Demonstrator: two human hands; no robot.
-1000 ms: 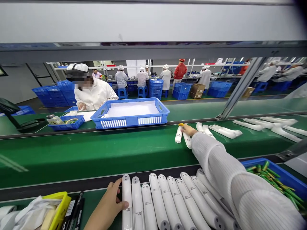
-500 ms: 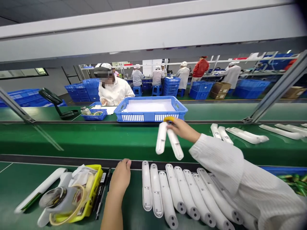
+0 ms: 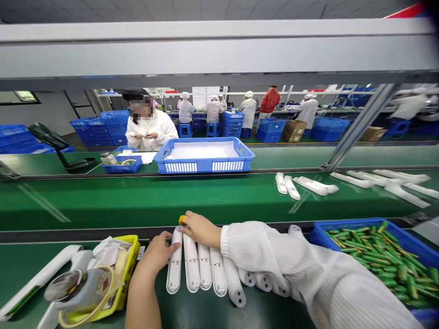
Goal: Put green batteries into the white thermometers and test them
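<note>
Several white elongated housings (image 3: 216,274) lie side by side on the green bench in front of me. My left hand (image 3: 158,252) is at the left end of the row, its thumb and fingers apart around the upper part of the leftmost housing (image 3: 174,267). Reaching across the row, my right hand (image 3: 200,229) has a yellow cover on one finger and its fingertips on the tops of the two leftmost housings. The right forearm and its white sleeve hide part of the row.
A yellow basket (image 3: 129,260) with a bottle and tape stands left. On the right is a blue bin (image 3: 318,230) of green parts. More white housings (image 3: 313,186) lie on the green belt (image 3: 137,196). Beyond it are a blue tray (image 3: 206,165) and a person (image 3: 152,128).
My right hand has come down and left from above the belt with two housings, which now lie at the row's left end. My left hand has opened beside them. The view has shifted right.
</note>
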